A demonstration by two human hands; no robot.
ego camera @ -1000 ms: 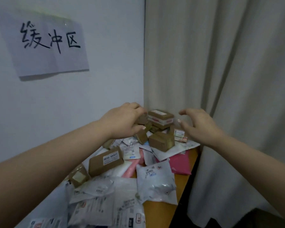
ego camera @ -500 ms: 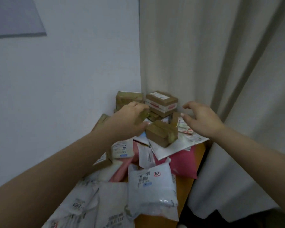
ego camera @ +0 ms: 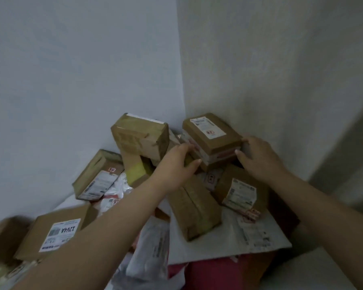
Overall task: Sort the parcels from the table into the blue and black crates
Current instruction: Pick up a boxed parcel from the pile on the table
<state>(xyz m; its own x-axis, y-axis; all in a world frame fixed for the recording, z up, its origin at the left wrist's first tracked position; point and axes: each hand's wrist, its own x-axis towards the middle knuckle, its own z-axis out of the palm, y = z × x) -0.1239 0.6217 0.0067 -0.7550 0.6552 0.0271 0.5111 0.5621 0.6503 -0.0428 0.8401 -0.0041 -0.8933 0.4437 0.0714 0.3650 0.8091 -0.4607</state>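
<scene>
At centre-right of the frame, atop the pile, our left hand (ego camera: pixel 176 164) and right hand (ego camera: pixel 258 158) curl around opposite ends of the box (ego camera: pixel 211 135), which looks stiff, light and best gripped there.

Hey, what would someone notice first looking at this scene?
Two bare hands closing on one cardboard box in the far corner: the left hand at its near left end, the right hand gripping its right end. Around it lies a heap of brown boxes and pale mailer bags, with a pink mailer nearest.
</scene>
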